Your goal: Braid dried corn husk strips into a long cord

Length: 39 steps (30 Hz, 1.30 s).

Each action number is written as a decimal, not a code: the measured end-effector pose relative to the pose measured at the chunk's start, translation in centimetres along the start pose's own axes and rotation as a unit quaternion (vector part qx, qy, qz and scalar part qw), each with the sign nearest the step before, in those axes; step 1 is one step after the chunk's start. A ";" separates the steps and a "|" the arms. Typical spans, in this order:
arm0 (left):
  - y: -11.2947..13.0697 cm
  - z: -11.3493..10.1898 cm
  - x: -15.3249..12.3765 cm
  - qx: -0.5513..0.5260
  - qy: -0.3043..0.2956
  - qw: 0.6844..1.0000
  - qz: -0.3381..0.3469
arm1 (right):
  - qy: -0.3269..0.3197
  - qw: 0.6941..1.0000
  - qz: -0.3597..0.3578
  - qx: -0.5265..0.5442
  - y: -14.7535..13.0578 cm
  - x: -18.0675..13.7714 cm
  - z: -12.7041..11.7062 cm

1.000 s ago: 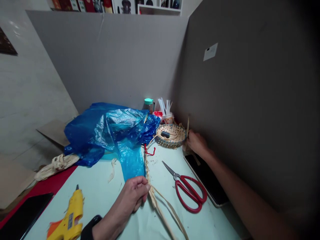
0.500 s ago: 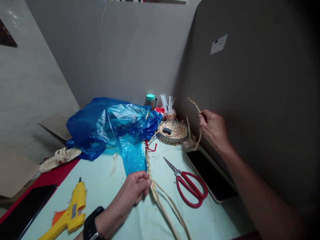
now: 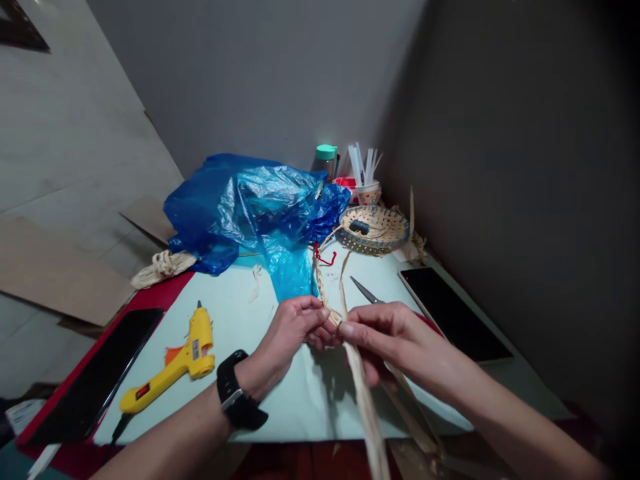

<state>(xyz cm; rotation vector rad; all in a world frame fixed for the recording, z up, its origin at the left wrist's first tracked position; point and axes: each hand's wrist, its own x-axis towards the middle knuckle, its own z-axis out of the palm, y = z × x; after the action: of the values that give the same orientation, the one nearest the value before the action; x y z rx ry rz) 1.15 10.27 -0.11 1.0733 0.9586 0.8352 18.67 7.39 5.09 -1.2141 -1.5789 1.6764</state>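
Note:
My left hand (image 3: 303,323), with a black watch (image 3: 237,393) on its wrist, pinches the near end of a narrow plaited straw braid (image 3: 321,287). Close against it, my right hand (image 3: 383,337) is closed on a pale straw strip (image 3: 363,400) that runs up past the fingers and hangs down toward me. More loose strands trail below the right hand over the table edge. Red thread (image 3: 326,259) is tied at the braid's far end. Scissors (image 3: 364,291) lie under the right hand, which hides most of their red handles.
A yellow glue gun (image 3: 193,353) and a black tablet (image 3: 100,373) lie left; another dark tablet (image 3: 455,313) lies right. Behind are a blue plastic bag (image 3: 250,207), a woven basket (image 3: 375,230), a green-lidded jar (image 3: 326,157) and a cup of glue sticks (image 3: 369,193). Grey partitions stand around.
My right hand has come from the right partition down to my left hand, bringing a straw strip. The left hand still holds the braid. The view has tilted downward and shifted left.

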 end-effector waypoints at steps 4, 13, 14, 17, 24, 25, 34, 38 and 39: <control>0.1 0.1 0.0 -0.008 -0.003 1.000 -0.016 | 0.073 0.996 -0.054 -0.005 0.3 1.8 -0.7; 0.3 0.1 0.1 -0.018 0.006 0.999 -0.040 | 0.051 0.995 -0.051 0.073 0.9 5.3 -2.2; 0.3 0.2 0.1 -0.019 0.005 0.999 -0.039 | 0.036 0.996 -0.042 0.070 0.9 5.2 -1.9; 0.4 0.3 0.0 -0.018 0.007 1.000 -0.024 | -0.020 0.998 -0.024 0.051 0.9 4.2 -0.7; 0.4 0.2 -0.3 -0.038 0.023 0.999 -0.018 | -0.006 0.979 -0.022 -0.201 2.3 1.5 3.1; 0.4 0.3 -0.3 -0.039 0.019 0.999 -0.023 | 0.027 0.968 -0.037 -0.245 2.4 1.3 3.3; 0.7 0.9 -0.5 -0.081 0.043 0.995 -0.029 | -0.024 0.984 0.033 -0.174 3.8 1.1 2.9; 0.6 1.1 -0.6 -0.098 0.050 0.994 -0.019 | -0.058 0.994 0.081 -0.039 4.2 1.6 2.9; 0.6 1.2 -0.6 -0.103 0.051 0.993 -0.016 | -0.050 0.995 0.081 -0.033 4.2 1.6 3.0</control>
<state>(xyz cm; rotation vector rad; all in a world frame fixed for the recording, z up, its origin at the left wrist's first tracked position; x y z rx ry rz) 1.98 9.51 0.81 0.8426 0.9499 0.9487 16.14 6.60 0.34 -1.3426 -1.6460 1.8250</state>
